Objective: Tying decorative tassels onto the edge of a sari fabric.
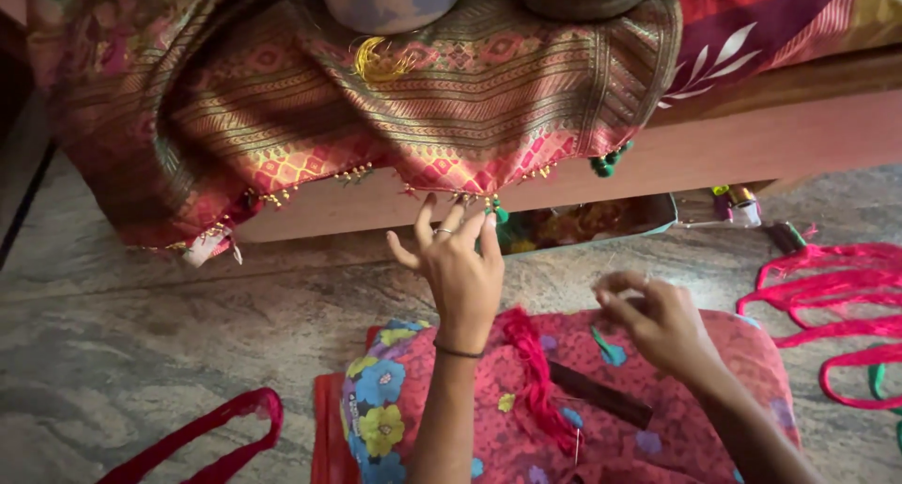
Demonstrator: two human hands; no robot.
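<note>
A red and gold patterned saree [376,108] hangs over the edge of a wooden bed [752,136], its hem trimmed with small beads and green tassels [609,161]. My left hand [458,268] reaches up with fingers spread, fingertips touching the hem by a green tassel [497,211]. My right hand [658,320] hovers lower to the right, fingers pinched together, apparently on a fine thread that is too thin to see. A bunch of pink thread [536,371] and a dark stick-like object [601,395] lie on my floral-clothed lap [564,418].
A shallow box [587,223] of colourful bits sits under the bed edge, with thread spools [738,202] beside it. Loose pink thread loops [836,305] lie on the stone floor at right. A red strap [207,437] lies at lower left. Round containers [390,0] rest on the bed.
</note>
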